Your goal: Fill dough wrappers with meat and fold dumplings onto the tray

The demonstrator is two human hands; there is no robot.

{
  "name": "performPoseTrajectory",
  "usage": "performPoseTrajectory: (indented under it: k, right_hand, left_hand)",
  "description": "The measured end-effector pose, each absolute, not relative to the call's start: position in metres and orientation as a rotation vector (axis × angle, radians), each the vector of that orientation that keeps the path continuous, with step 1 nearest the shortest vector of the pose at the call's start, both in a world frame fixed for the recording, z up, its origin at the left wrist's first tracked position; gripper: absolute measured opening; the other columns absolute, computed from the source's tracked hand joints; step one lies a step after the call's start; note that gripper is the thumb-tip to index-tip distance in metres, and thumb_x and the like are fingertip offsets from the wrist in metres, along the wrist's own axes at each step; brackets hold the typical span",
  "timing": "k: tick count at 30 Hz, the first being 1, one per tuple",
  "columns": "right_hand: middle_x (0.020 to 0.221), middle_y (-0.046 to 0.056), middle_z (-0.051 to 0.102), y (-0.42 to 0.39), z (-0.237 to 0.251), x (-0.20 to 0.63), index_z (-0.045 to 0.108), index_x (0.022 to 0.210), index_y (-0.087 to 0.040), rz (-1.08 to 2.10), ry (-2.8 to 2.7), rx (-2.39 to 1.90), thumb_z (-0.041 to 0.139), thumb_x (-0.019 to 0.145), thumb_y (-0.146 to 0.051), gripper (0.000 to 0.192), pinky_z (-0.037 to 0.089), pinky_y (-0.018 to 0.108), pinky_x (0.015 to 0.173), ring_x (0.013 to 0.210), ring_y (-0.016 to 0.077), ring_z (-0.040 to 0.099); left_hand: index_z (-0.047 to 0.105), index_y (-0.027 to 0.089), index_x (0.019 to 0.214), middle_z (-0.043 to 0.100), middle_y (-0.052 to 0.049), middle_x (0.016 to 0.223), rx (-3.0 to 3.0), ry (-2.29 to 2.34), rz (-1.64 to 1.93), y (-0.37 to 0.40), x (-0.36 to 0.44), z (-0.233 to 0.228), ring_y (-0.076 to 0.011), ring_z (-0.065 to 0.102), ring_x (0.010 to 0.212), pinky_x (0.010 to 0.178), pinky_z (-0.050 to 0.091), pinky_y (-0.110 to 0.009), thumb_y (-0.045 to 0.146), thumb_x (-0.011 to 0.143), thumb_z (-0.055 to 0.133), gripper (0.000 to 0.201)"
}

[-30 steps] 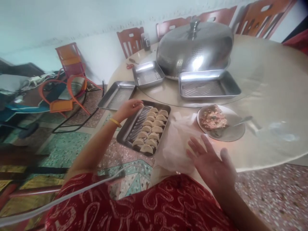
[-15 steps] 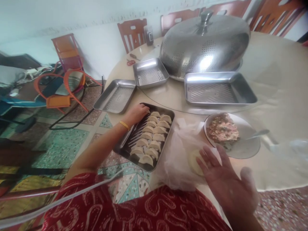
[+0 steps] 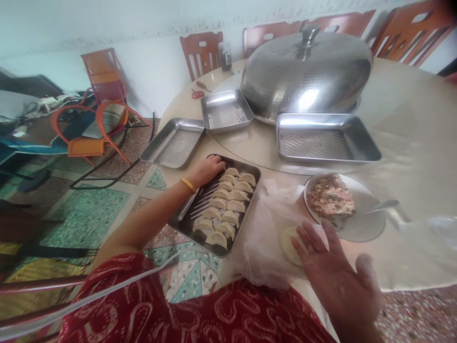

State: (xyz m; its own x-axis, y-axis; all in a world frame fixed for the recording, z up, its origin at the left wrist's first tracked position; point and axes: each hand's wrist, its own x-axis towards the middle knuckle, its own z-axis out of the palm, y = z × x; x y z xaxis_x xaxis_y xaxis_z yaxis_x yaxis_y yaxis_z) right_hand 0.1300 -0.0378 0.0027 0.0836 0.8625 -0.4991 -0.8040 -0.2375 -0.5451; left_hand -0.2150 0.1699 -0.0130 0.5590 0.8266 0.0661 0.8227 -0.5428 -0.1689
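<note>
Several pale crescent dumplings [image 3: 220, 194] lie in two rows in a dark metal tray [image 3: 200, 209]. My left hand [image 3: 211, 167] reaches over the tray's far left corner, fingers curled down beside the farthest dumplings; whatever is under the fingertips is hidden. Palm up and empty, my right hand [image 3: 335, 271] hovers with fingers spread near the table's front edge. Partly behind its fingertips is a round dough wrapper [image 3: 291, 245], on or under a crumpled clear plastic bag [image 3: 259, 228]. Beyond this hand, a white plate [image 3: 367, 226] holds minced filling [image 3: 330, 195] and a spoon [image 3: 383, 206].
Three steel trays, one at left [image 3: 173, 143], one in the middle [image 3: 226, 112] and one at right [image 3: 321, 143], stand beyond the dumplings. A large perforated steel dome [image 3: 303, 76] sits behind them. Red-handled scissors [image 3: 197, 94] lie near the far edge. A white cable [image 3: 117, 286] crosses the lower left.
The view has shifted slightly, so most things appear a little lower and farther right. My left hand stays at the tray's far corner, and my right hand remains spread in nearly the same place.
</note>
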Motion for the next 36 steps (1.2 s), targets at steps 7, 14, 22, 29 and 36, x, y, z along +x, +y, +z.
performPoseTrajectory:
  k: [7,14,22,29,36]
  right_hand:
    - [0.128,0.011,0.069,-0.042,-0.003,0.137,0.062,0.13,-0.03,1.564,-0.17,-0.912,0.049,0.08,-0.074,0.067,0.028,0.062,0.114,0.122,0.0312,0.059]
    - [0.113,0.007,0.074,-0.049,-0.008,0.154,0.071,0.113,-0.03,1.449,-0.381,-0.949,0.064,0.073,-0.072,0.059,0.047,0.051,0.098,0.104,0.0272,0.066]
    - [0.106,0.006,0.072,-0.067,-0.026,0.184,0.078,0.089,-0.028,0.664,-1.057,-1.31,0.079,0.075,-0.035,0.016,0.042,0.047,0.106,0.106,0.0263,0.063]
    - [0.108,0.008,0.071,-0.066,-0.036,0.187,0.078,0.094,-0.029,0.435,-1.317,-1.34,0.074,0.078,-0.029,0.016,0.048,0.052,0.1,0.105,0.0276,0.063]
    - [0.11,0.009,0.07,-0.065,-0.046,0.198,0.074,0.095,-0.028,0.007,-1.754,-1.37,0.059,0.091,-0.025,0.016,0.053,0.049,0.087,0.104,0.0274,0.063]
  left_hand:
    - [0.066,0.014,0.114,0.065,-0.012,0.102,-2.601,-1.44,-0.03,0.168,-0.211,-0.009,-0.0223,0.06,0.096,0.083,0.049,-0.032,0.021,0.093,0.054,0.025]
    - [0.063,0.015,0.12,0.065,-0.014,0.113,-2.507,-1.571,-0.264,0.136,-0.223,0.036,-0.0244,0.061,0.104,0.094,0.049,-0.039,0.022,0.094,0.05,0.03]
    - [0.065,0.021,0.087,0.068,-0.004,0.082,-2.469,-1.607,-0.8,0.01,-0.191,0.071,-0.0184,0.061,0.082,0.08,0.051,-0.035,0.012,0.092,0.041,0.026]
    - [0.064,0.022,0.102,0.067,-0.007,0.091,-2.891,-1.392,-1.061,-0.05,-0.094,0.038,-0.0164,0.063,0.087,0.076,0.055,-0.03,0.008,0.091,0.044,0.027]
    - [0.065,0.021,0.109,0.066,-0.008,0.102,-3.03,-1.466,-0.871,-0.042,-0.044,0.0,-0.0179,0.064,0.094,0.086,0.053,-0.032,0.022,0.097,0.047,0.021]
